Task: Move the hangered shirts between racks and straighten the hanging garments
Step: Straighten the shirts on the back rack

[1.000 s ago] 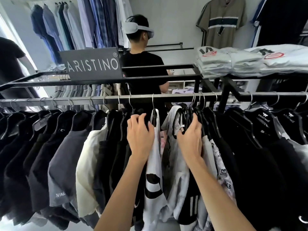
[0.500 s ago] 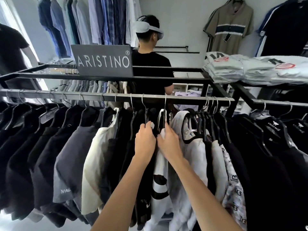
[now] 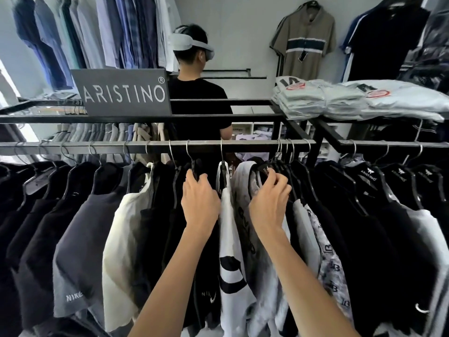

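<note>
- Head view: the lower hems of the hanging shirts run off the bottom edge, and the dark garments toward the left end of the rail [image 3: 155, 145] blur into one mass.
- The left hand [image 3: 199, 203] reaches up from below, its fingers curled over the shoulder of a black shirt [image 3: 194, 239] near the middle of the rail; the fingertips are buried in the fabric.
- The right hand [image 3: 271, 203] is raised beside it, fingers bent and pinching the dark collar of a grey printed shirt [image 3: 243, 176].
- A white shirt with black bands [image 3: 228, 251] hangs between the two hands.
- Folded shirts [image 3: 340, 99] lie on the rack's top right corner, behind a sign [image 3: 121, 93].
</note>
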`<move>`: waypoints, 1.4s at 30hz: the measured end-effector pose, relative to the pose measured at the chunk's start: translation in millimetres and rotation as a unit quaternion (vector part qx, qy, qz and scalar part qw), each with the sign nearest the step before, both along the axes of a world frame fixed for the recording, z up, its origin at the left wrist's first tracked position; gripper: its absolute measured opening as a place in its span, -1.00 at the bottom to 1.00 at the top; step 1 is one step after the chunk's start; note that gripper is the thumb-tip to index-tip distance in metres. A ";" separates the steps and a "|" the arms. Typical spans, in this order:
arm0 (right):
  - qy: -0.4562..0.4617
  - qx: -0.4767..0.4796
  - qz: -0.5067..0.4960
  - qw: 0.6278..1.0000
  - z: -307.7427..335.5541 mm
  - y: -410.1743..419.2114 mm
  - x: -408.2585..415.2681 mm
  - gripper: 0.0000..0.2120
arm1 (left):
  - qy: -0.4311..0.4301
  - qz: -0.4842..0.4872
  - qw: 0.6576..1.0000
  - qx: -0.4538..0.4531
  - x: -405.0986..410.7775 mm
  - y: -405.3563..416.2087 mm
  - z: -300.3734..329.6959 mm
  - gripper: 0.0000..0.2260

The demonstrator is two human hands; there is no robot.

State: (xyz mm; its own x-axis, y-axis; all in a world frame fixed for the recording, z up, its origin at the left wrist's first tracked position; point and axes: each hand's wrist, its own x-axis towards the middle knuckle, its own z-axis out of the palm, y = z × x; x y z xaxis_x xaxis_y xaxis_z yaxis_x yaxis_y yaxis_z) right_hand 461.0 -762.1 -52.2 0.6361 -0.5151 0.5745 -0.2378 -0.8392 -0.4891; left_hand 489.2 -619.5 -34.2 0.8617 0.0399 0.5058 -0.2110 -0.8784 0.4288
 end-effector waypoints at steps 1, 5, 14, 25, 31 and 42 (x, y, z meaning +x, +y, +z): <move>0.006 0.016 0.000 1.000 0.1 -0.7 -2.1 -0.26 | -0.024 -0.004 1.000 -0.003 -0.9 -1.6 1.7 -0.69; 0.060 0.075 0.023 0.995 9.4 -12.2 -5.3 -0.31 | -0.085 -0.093 0.990 -0.058 -5.9 -9.1 6.5 -0.69; 0.059 0.082 0.128 0.987 32.8 2.9 3.7 -0.40 | -0.019 -0.134 0.990 -0.042 -3.4 -27.3 -13.6 -0.37; 0.065 0.135 0.174 0.973 27.0 17.8 10.2 -0.51 | 0.061 -0.128 0.988 -0.065 -11.9 -23.1 -19.9 -0.32; 0.094 0.144 0.205 0.964 25.6 17.0 8.8 -0.63 | 0.080 -0.114 0.988 -0.069 -11.5 -22.9 -17.3 -0.38; 0.047 0.080 0.061 0.994 26.8 -28.6 -22.8 -0.46 | -0.054 -0.184 0.974 -0.116 -29.1 -62.1 17.0 -0.67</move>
State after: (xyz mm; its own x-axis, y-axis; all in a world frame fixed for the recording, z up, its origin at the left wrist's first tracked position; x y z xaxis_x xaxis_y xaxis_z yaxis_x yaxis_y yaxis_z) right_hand 438.2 -790.7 -25.4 0.7465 -0.5104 0.4268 -0.1890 -0.7777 -0.5995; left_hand 460.1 -681.6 -17.2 0.7809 -0.1385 0.6091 -0.5493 -0.6165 0.5641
